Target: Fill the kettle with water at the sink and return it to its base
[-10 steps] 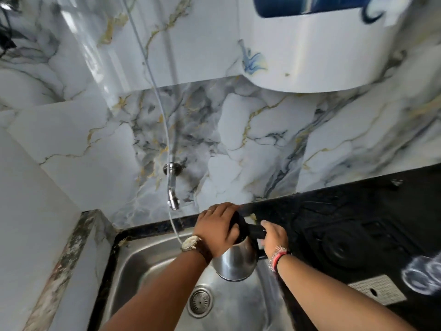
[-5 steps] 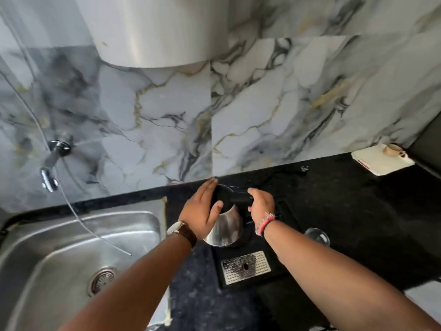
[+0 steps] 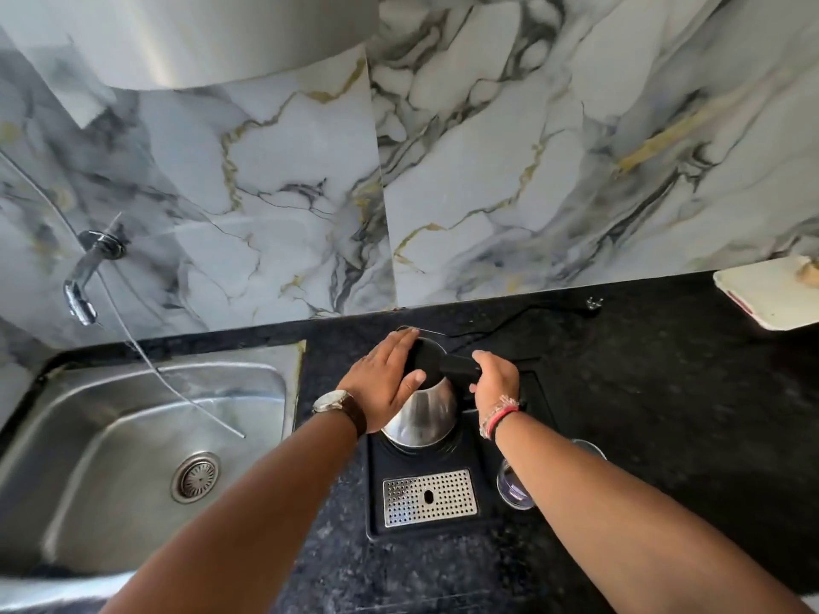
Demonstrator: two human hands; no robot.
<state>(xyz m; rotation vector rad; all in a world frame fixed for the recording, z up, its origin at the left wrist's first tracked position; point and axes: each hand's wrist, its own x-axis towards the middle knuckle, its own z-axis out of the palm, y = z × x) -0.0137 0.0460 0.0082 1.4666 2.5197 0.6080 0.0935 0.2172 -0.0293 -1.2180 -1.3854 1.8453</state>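
A steel kettle (image 3: 423,418) with a black lid and handle stands on its black base tray (image 3: 443,529) on the dark counter, right of the sink. My left hand (image 3: 384,383) lies flat against the kettle's lid and left side, fingers spread. My right hand (image 3: 496,383) is closed around the black handle. The steel sink (image 3: 111,471) with its round drain fills the lower left, and the wall tap (image 3: 84,277) juts out above it. No water runs from the tap.
A perforated metal drip grille (image 3: 430,497) sits in the front of the tray. A clear glass (image 3: 514,489) stands just right of the tray, partly behind my right forearm. A white board (image 3: 771,294) lies at the far right. A thin tube (image 3: 146,361) hangs into the sink.
The kettle has travelled from over the sink rightward to the counter and now rests on the black base tray. Both hands went with it; my left hand has flattened on the lid.
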